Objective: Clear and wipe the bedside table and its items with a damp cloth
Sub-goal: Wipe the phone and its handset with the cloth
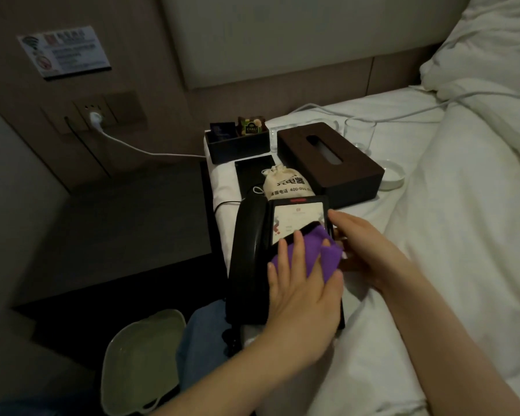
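Bed point(433, 235) carries the cleared items. Table point(117, 235) sits left. Phone point(252, 250) lies on the bed edge. Left hand point(300, 292), fingers flat, presses cloth point(312, 253) on it. Right hand point(364, 244) grips the phone's side.

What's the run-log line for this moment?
step: wiping phone on bed | left hand: presses purple cloth on phone | right hand: steadies phone edge | table: cleared

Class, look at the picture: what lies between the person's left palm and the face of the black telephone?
In the head view, a purple cloth lies there; the left hand presses it flat on the telephone.
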